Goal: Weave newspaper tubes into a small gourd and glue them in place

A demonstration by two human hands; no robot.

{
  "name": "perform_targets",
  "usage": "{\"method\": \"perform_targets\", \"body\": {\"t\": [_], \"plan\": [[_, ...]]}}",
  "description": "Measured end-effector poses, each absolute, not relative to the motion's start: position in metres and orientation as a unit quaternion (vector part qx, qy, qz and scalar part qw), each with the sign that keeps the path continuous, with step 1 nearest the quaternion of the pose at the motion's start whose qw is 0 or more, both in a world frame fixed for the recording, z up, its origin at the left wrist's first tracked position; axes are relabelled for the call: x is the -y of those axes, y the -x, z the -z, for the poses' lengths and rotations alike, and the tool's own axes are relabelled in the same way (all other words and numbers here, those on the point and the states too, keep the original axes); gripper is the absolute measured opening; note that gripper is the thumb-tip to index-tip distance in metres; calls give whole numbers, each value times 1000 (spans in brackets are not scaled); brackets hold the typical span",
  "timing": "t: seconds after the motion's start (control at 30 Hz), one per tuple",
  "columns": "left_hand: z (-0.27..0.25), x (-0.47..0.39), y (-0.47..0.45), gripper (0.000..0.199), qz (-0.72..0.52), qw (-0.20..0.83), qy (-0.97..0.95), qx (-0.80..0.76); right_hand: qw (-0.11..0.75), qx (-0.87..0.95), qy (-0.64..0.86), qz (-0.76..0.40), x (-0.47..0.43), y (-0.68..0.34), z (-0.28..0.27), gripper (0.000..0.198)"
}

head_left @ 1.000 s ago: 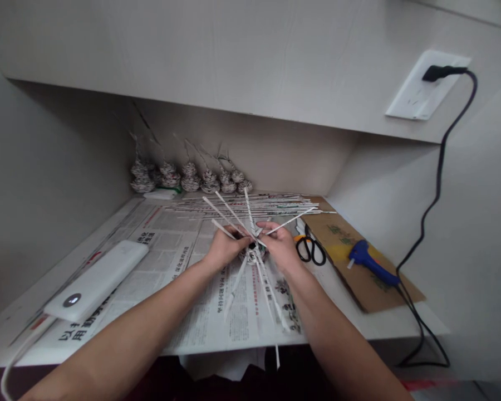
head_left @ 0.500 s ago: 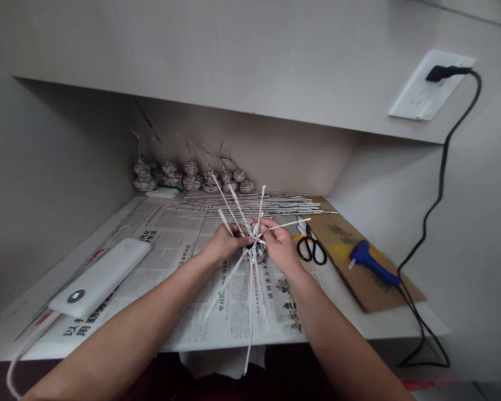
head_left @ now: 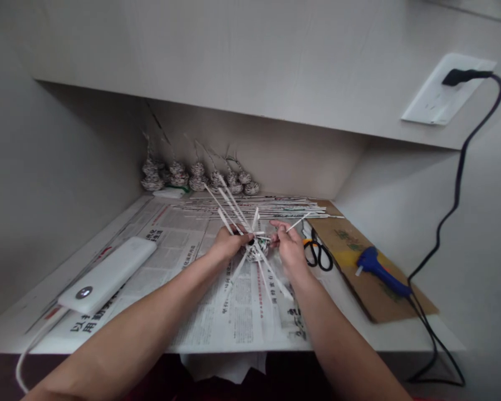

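Observation:
Over the newspaper sheet, a small round weave of rolled newspaper strips (head_left: 256,252) has several pale strips sticking out all round it like spokes. My left hand (head_left: 230,241) is closed on its left side, thumb near the centre of the top. On the right, my right hand (head_left: 288,241) pinches one paper strip (head_left: 299,222), whose free end points up and to the right past the fingers. A part of the weave is hidden behind both hands.
Loose paper rolls (head_left: 267,207) lie behind the hands, and gourd-shaped woven pieces (head_left: 198,177) stand at the back wall. Scissors (head_left: 319,257), a blue glue gun (head_left: 382,272) on cardboard (head_left: 384,309) and its cord are at right. A white power bank (head_left: 108,274) lies left on newspaper (head_left: 167,278).
My right hand has moved a little right, away from the weave's centre, with a strip in its fingers. The spokes have turned to other angles. The whole view has shifted slightly.

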State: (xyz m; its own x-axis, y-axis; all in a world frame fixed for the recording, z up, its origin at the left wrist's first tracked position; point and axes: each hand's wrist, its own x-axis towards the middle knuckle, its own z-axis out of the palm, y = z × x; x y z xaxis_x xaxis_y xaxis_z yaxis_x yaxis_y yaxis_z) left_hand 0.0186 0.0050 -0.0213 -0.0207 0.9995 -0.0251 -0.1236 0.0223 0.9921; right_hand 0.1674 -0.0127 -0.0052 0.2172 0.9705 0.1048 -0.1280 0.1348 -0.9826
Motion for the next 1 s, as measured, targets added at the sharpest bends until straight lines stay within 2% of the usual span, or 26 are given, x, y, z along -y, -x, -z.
{"method": "perform_targets", "body": {"t": [0.23, 0.4, 0.6, 0.83, 1.0], "plan": [[16, 2, -23, 16, -521, 477, -503, -499, 642, 465, 435, -426, 16, -164, 5, 43], [12, 7, -23, 14, -530, 410, -577, -467, 565, 510, 503, -410, 15, -165, 8, 37], [19, 3, -23, 16, -508, 411, -601, -460, 480, 580, 532, -387, 11, -173, 9, 20], [21, 4, -27, 18, -531, 456, -528, -480, 481, 592, 547, -345, 10, -174, 12, 14], [22, 2, -25, 16, -528, 467, -524, -479, 491, 635, 499, -326, 12, -171, 15, 11]]}}
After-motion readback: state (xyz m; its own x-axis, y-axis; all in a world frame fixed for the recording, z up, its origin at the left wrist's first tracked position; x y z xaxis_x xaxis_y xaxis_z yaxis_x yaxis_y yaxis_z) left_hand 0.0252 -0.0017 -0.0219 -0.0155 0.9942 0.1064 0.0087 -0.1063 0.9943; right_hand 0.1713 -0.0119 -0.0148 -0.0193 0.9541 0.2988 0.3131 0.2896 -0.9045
